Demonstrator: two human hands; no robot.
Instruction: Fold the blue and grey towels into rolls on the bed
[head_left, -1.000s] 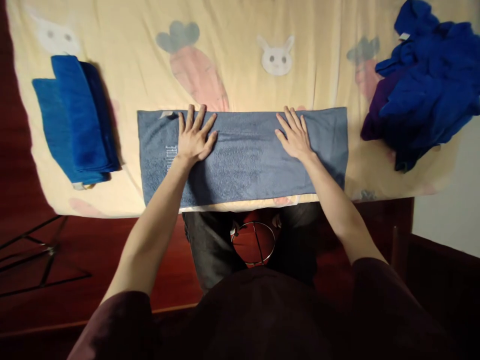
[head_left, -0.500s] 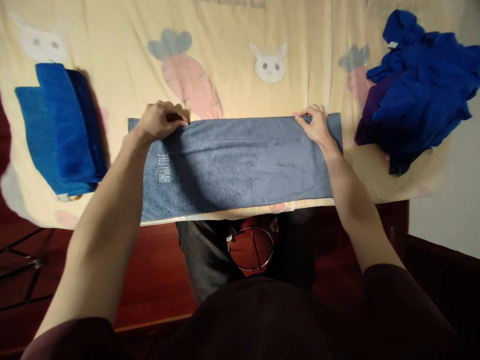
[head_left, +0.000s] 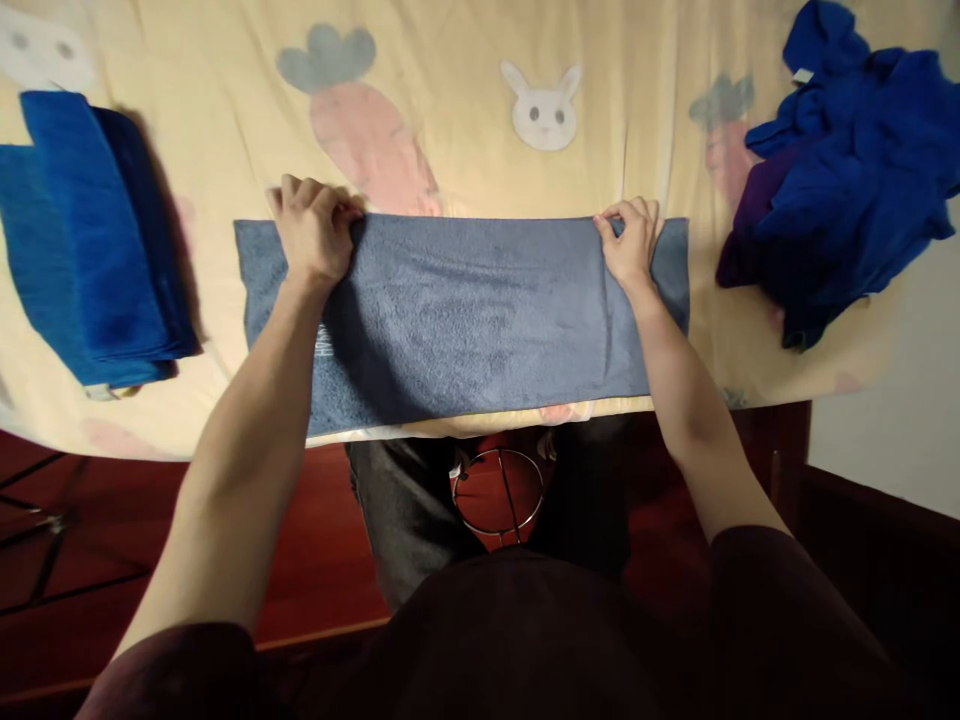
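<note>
A grey-blue towel [head_left: 480,310] lies spread as a long strip along the near edge of the bed. My left hand [head_left: 316,228] pinches its far edge, left of the middle, with the fingers closed. Toward the far right corner, my right hand [head_left: 631,238] has the same edge between thumb and fingers. White lettering [head_left: 323,342] on the towel is mostly hidden by my left forearm. Faint wrinkles run across the cloth between the hands.
Folded blue towels [head_left: 105,240] are stacked on the left. A crumpled heap of blue and purple cloths [head_left: 862,190] lies at the right. The yellow sheet [head_left: 465,110] has carrot and rabbit prints. A round metal frame [head_left: 498,490] shows below, between my legs.
My left hand has shifted slightly and turned at the wrist, its forearm now covering most of the lettering. My right hand stays on the far edge. The view has moved a little.
</note>
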